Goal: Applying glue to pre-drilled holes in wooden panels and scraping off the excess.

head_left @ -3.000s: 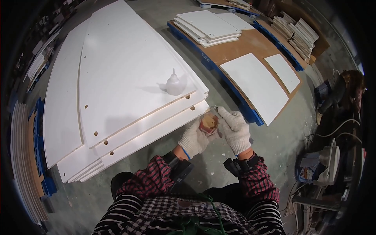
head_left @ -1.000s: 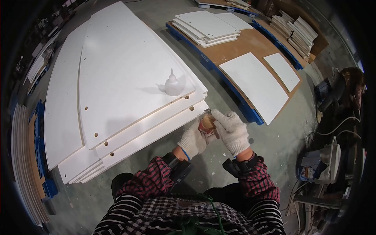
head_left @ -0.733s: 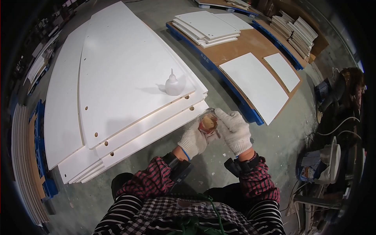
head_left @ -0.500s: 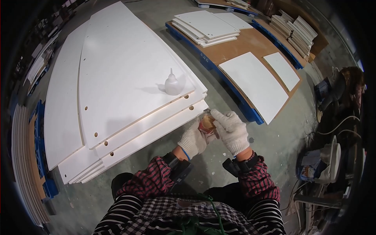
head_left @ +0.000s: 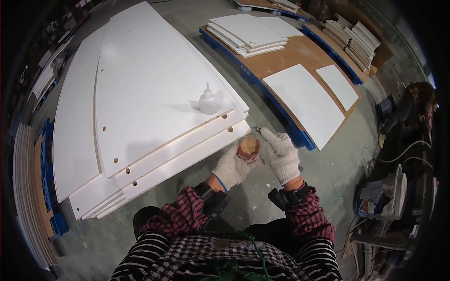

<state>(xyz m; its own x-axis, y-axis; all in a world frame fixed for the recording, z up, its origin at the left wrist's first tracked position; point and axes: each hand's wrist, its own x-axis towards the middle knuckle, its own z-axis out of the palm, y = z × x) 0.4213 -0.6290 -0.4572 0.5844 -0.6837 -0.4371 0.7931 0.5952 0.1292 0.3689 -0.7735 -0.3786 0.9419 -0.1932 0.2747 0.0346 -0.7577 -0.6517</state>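
**First inspector:** Nearest to us, what is held?

**Second inspector:** Left hand (head_left: 231, 169): fingers clamped round a small red tub (head_left: 243, 153) of tan paste (head_left: 251, 145), just off the boards' near right corner. Right hand (head_left: 281, 157): fingers closed on a small tool (head_left: 256, 129); only its grey tip shows clearly, so its shape cannot be told.

**First:** Any change?

**Second:** Yes. Half a second ago the right hand was against the tub. Now a gap shows between them; the tub has hardly moved.

**First:** Meaning?

**Second:** The tub's mouth is uncovered. I judge the work in the paste paused; whether the tip carries any, I cannot tell.

**First:** Farther off?

**Second:** White boards (head_left: 154, 93) with holes, a squeeze bottle (head_left: 209, 103) upright on them. Beyond, a blue pallet (head_left: 252, 76) bearing white panels (head_left: 307, 105).
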